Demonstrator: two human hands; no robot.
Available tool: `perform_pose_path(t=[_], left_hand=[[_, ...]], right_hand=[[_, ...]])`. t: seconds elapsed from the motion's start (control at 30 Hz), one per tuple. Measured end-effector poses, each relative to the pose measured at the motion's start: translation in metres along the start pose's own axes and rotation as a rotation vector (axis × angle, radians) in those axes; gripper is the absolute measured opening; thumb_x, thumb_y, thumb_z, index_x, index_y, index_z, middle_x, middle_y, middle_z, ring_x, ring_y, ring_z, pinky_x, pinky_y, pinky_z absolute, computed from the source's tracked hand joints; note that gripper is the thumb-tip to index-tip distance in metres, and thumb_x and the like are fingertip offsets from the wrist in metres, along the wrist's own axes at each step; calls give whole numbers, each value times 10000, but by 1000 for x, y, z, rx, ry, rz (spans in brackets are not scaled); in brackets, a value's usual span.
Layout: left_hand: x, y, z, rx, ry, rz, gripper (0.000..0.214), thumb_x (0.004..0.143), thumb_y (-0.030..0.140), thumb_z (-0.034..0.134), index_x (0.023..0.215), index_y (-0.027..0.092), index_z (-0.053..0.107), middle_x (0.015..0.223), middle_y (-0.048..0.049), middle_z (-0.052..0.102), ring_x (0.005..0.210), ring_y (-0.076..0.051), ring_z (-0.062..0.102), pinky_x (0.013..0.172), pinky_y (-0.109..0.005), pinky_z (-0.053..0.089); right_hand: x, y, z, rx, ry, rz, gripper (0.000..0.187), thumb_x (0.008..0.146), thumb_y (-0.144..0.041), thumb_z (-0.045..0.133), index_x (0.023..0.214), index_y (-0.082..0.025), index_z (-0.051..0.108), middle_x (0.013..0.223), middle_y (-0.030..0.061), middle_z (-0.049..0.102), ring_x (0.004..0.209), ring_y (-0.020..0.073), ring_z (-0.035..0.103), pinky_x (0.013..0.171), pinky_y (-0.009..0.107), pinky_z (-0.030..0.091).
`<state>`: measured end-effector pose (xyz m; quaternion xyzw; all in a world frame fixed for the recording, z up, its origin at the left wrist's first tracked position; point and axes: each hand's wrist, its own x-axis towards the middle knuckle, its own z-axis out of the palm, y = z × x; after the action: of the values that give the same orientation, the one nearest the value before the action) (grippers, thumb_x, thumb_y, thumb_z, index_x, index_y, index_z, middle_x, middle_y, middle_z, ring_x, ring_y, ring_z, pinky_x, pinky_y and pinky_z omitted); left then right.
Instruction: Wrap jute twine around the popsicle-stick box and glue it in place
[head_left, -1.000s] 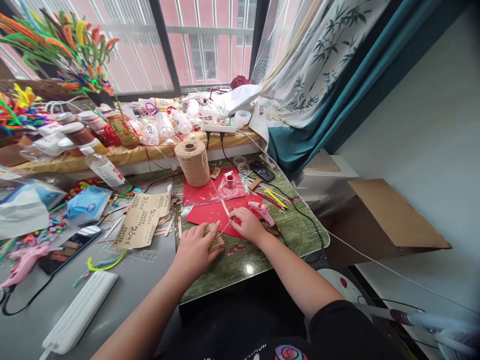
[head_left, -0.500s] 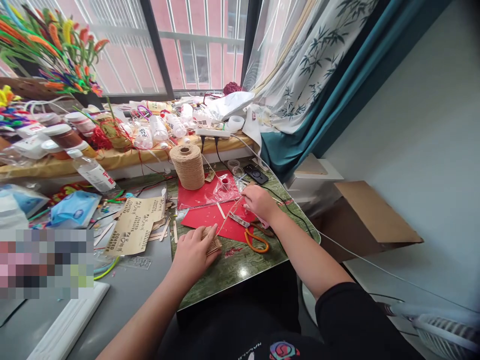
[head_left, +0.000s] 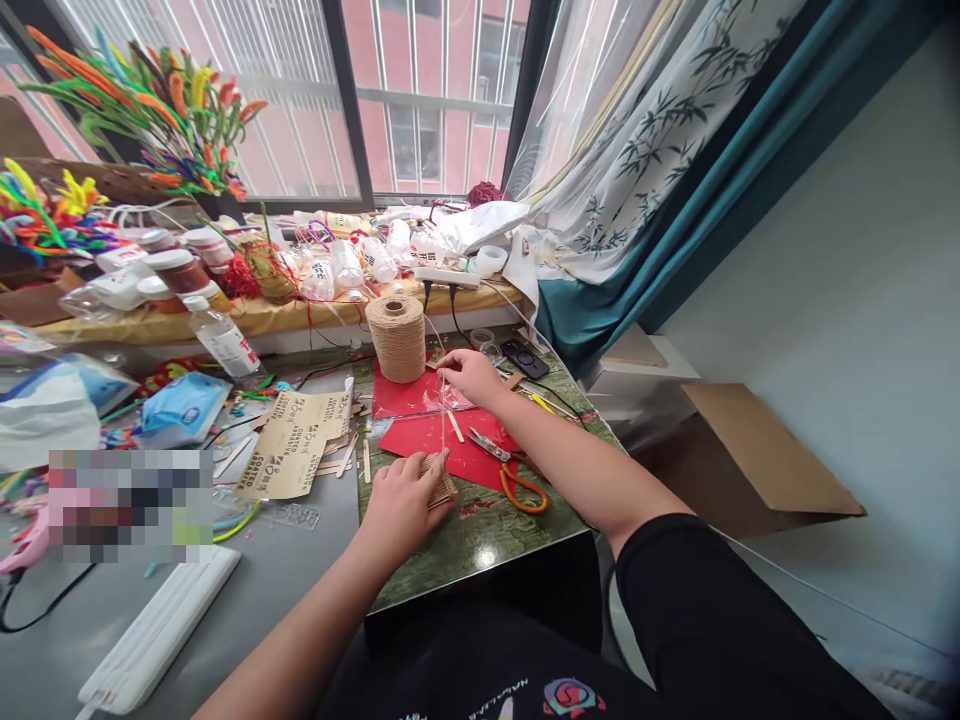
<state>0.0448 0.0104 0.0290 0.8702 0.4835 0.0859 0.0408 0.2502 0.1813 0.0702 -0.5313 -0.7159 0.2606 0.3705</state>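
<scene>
Black fabric of our shirt [head_left: 465, 640] fills the near edge, and at near left we see a long white block [head_left: 161, 630] on a grey surface [head_left: 277, 590]. Beyond the shirt, on a green marbled tabletop [head_left: 450, 560], our left hand [head_left: 405, 500] is clamped on a bundle of thin wooden sticks [head_left: 444, 488], its fingers laid over the top. The bundle rests near the middle of the scene, partly hidden by that hand. To its right we have scissors with orange handles [head_left: 525, 492], their blades lying over a red sheet [head_left: 469, 468]. One loose pale stick [head_left: 455, 426] lies on the red as well. At left we find brown abrasive paper [head_left: 289, 450] with printed lettering.

Farther in, our right hand [head_left: 472, 378] is raised, thumb and forefinger together on a thin twine [head_left: 442, 425] that runs down to the bundle. Just beyond it, to the left, a spool of twine [head_left: 396, 342] stands upright, and to the right lies a black phone [head_left: 525, 358]. On the far sill [head_left: 315, 318] we see plastic bottles [head_left: 347, 264] and, at far left, colourful fuzzy flowers [head_left: 180, 110] before the window [head_left: 442, 100].
</scene>
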Motion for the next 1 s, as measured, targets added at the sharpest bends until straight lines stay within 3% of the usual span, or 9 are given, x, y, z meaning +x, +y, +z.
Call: perform_pose_path(t=[0.17, 0.23, 0.37, 0.6, 0.7, 0.8, 0.9, 0.93, 1.0], left_hand=[[-2, -1, 0, -5, 8, 1, 761, 913, 497, 703, 1587, 299, 411, 1392, -144, 590, 1198, -351, 568, 985, -481, 414], [-3, -2, 1, -11, 14, -1, 759, 906, 493, 710, 1581, 304, 420, 1386, -142, 593, 1192, -350, 571, 983, -481, 418], [-5, -3, 1, -11, 37, -4, 749, 889, 464, 729, 1565, 313, 444, 1365, -138, 603, 1158, -345, 583, 968, -478, 423], [-4, -3, 1, -8, 22, -4, 747, 916, 480, 703, 1587, 328, 412, 1370, -128, 604, 1165, -347, 578, 979, -480, 408], [-3, -3, 2, -21, 20, -3, 758, 913, 500, 705, 1589, 336, 406, 1370, -134, 602, 1172, -353, 577, 979, -475, 404], [-2, -3, 3, -35, 29, -13, 733, 918, 515, 693, 1578, 352, 418, 1352, -134, 609, 1161, -355, 581, 971, -476, 405], [-3, -3, 3, -43, 31, -15, 736, 910, 503, 706, 1574, 358, 424, 1337, -132, 615, 1144, -357, 584, 965, -483, 407], [-3, -2, 3, -44, 30, -11, 744, 905, 499, 713, 1575, 357, 423, 1335, -132, 616, 1141, -359, 583, 965, -486, 408], [-3, -2, 1, -43, 29, -3, 755, 903, 497, 716, 1580, 347, 418, 1340, -135, 614, 1143, -363, 581, 963, -492, 411]], right_hand=[[12, -12, -22, -308, -61, -549, 214, 1005, -151, 531, 1113, -180, 713, 1141, 118, 703, 1077, 234, 621, 999, 361, 479], [16, -7, -42, -511, -125, -631, 187, 1011, -162, 547, 1077, -178, 721, 1108, 138, 693, 1049, 258, 600, 990, 385, 462], [24, 15, -90, -722, -206, -442, 169, 982, -149, 588, 980, -158, 757, 1047, 155, 712, 992, 265, 613, 921, 372, 450], [27, 59, -141, -678, -217, -203, 99, 794, -179, 811, 716, -176, 751, 732, 56, 728, 733, 190, 632, 720, 304, 443], [25, 63, -168, -629, -109, -127, 225, 853, -305, 809, 703, -154, 737, 709, 87, 722, 765, 197, 627, 762, 345, 447], [20, 46, -188, -529, 145, -143, 295, 991, -472, 658, 995, -194, 757, 984, 124, 774, 1055, 255, 613, 936, 431, 455], [11, 19, -169, -142, 497, -268, 314, 998, -533, 626, 1230, -328, 673, 1194, 71, 747, 1263, 292, 512, 1075, 533, 421], [7, 11, -151, -9, 491, -308, 340, 991, -511, 638, 1284, -339, 644, 1262, 68, 724, 1303, 296, 493, 1097, 555, 419], [-4, 1, -103, 92, 345, -325, 347, 1007, -412, 596, 1322, -269, 627, 1347, 84, 679, 1297, 269, 537, 1118, 546, 431]])
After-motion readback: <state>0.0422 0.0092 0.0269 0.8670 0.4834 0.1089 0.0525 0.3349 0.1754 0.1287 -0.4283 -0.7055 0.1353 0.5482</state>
